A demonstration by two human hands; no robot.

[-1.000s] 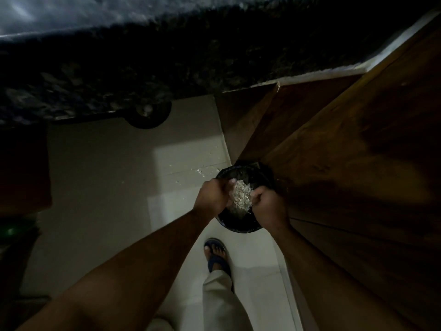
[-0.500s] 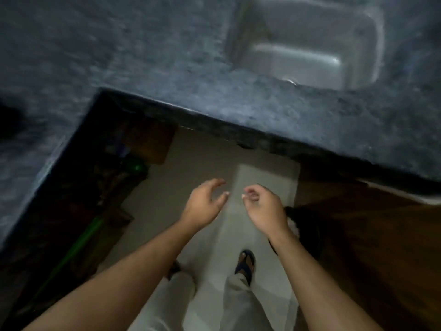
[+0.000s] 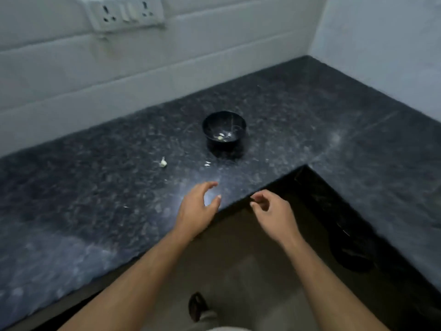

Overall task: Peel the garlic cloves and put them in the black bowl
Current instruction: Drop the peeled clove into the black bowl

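Garlic clove (image 3: 163, 162) lies tip-up left of black bowl (image 3: 223, 130); hands empty.

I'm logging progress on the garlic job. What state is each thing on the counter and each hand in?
black bowl: upright, a few pale bits inside
garlic clove: loose on the counter, left of the bowl
peel scraps: beside the bowl's base
left hand: open, empty
right hand: loosely curled, empty
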